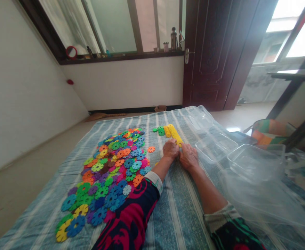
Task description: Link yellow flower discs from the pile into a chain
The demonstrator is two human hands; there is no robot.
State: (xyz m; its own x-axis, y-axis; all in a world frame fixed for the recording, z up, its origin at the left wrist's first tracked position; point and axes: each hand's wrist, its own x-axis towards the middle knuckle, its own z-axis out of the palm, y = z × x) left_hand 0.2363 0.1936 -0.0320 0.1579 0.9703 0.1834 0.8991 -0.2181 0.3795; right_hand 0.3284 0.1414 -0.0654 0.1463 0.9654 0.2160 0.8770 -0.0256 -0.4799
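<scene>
A long row of yellow snowflake discs [175,133] lies on the striped cloth, pressed together on edge. At its near end my left hand [171,148] is closed, fingers curled against the last discs. My right hand [189,157] closes on the same end from the other side; its fingertips are partly hidden. A shorter yellow row [167,131] and a small green row [161,131] lie just left of it. To the left of my hands spreads a big heap of mixed-colour snowflake discs [115,163], with a lone orange disc [151,149] near its edge.
Several clear plastic containers stand on the right, among them a far one [201,118], a shallow one [216,147] and a deeper one [256,161]. A large clear lid or tray [267,198] lies nearer. Beyond the striped bed cloth [89,135] is a dark red door [215,52].
</scene>
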